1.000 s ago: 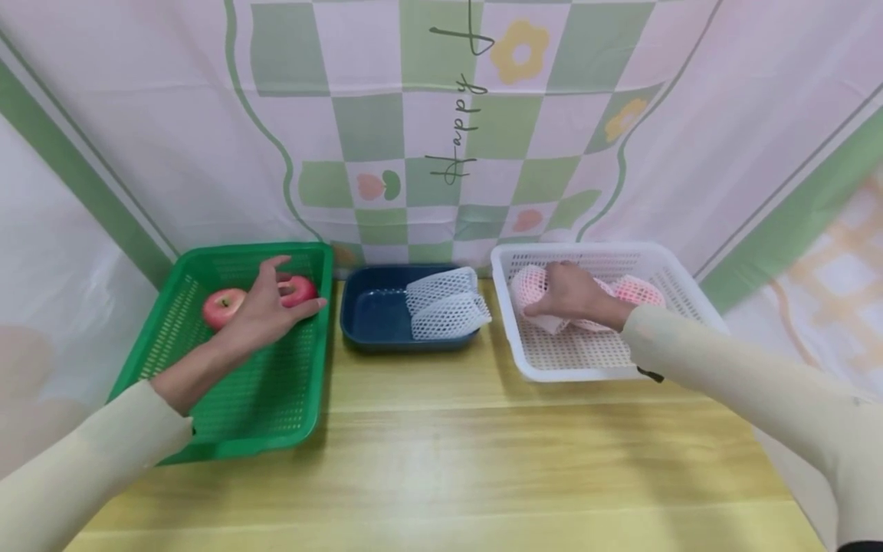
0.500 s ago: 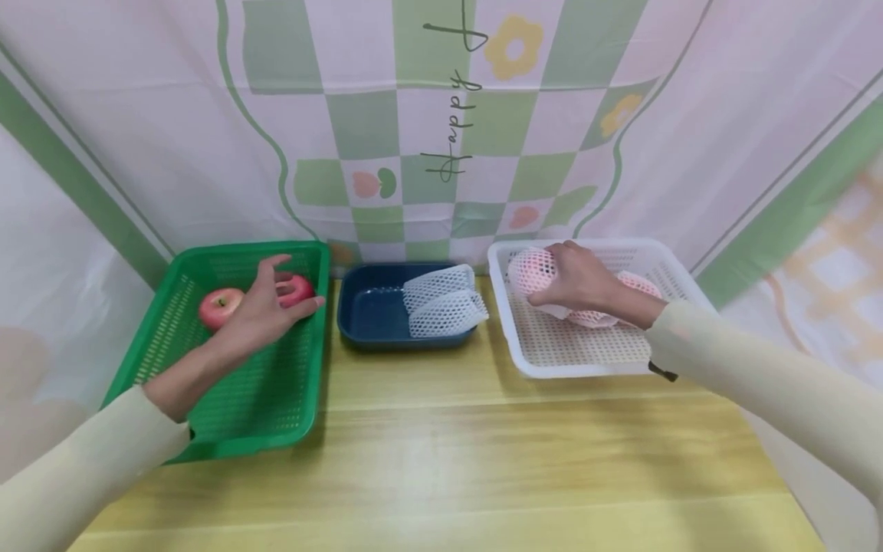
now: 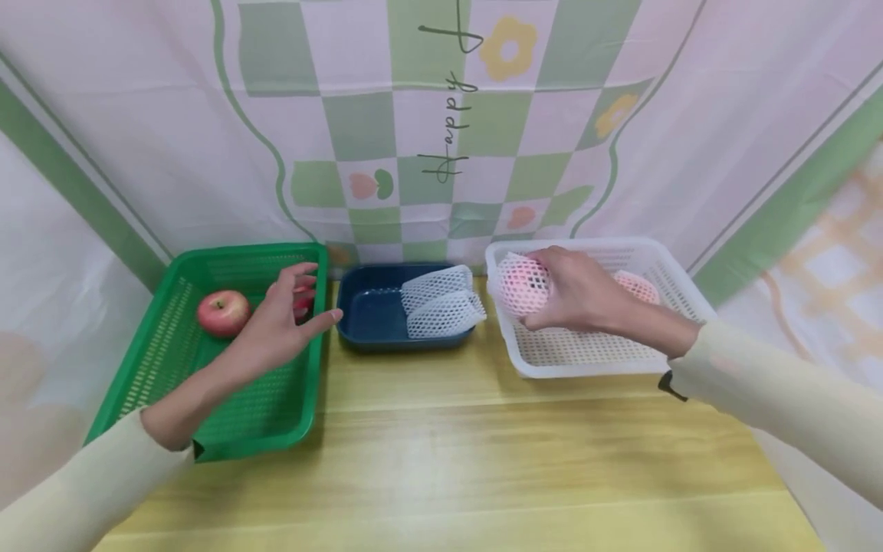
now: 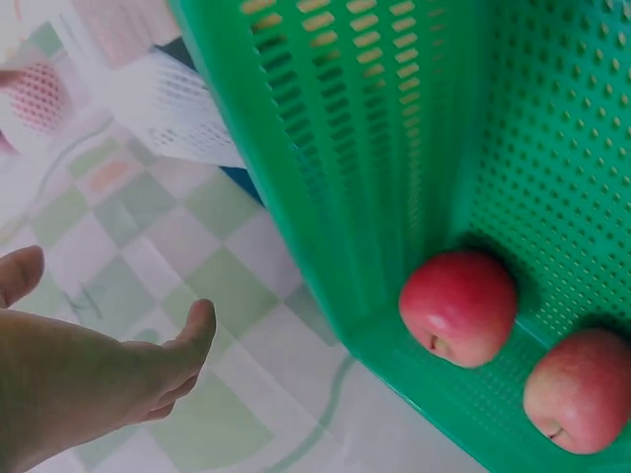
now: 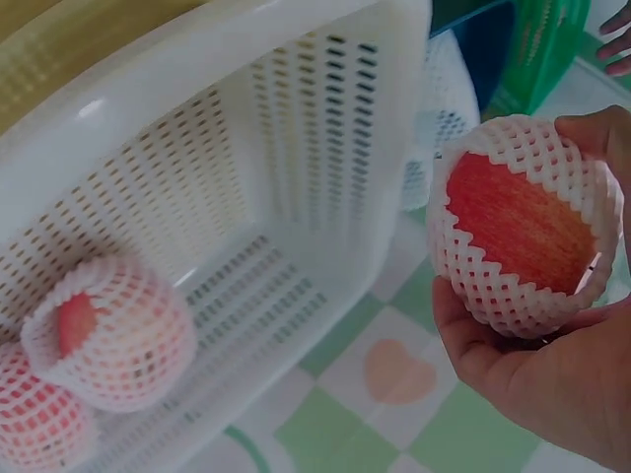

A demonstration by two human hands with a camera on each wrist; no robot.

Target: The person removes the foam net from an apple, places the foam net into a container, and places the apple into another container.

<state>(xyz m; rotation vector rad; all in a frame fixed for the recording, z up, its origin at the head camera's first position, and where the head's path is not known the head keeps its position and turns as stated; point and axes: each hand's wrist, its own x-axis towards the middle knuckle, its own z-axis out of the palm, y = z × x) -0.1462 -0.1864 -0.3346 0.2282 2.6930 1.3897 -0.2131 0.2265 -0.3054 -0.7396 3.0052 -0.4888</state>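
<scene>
My right hand (image 3: pixel 582 295) grips an apple in a white foam net (image 3: pixel 522 285), held over the left rim of the white basket (image 3: pixel 586 351). In the right wrist view, red skin shows through the net's wide opening. Two more netted apples, one in front (image 5: pixel 113 330), lie inside that basket. Over the right side of the green basket (image 3: pixel 269 406), my left hand (image 3: pixel 279 314) is raised with fingers spread and holds nothing. Two bare red apples, one darker (image 4: pixel 458 307) and one paler (image 4: pixel 580 391), rest in the green basket; the left fingers partly cover one in the head view.
Between the baskets stands a dark blue tray (image 3: pixel 372 314). Two white foam net sleeves (image 3: pixel 444 314) lie in its right part, overhanging its edge. All stand on a wooden table (image 3: pixel 434 452), with a checkered cloth (image 3: pixel 428 123) hanging right behind.
My right hand has lifted the netted apple from among the others in the white basket and drawn it toward the left rim. My left hand has come off the apple, moving slightly right.
</scene>
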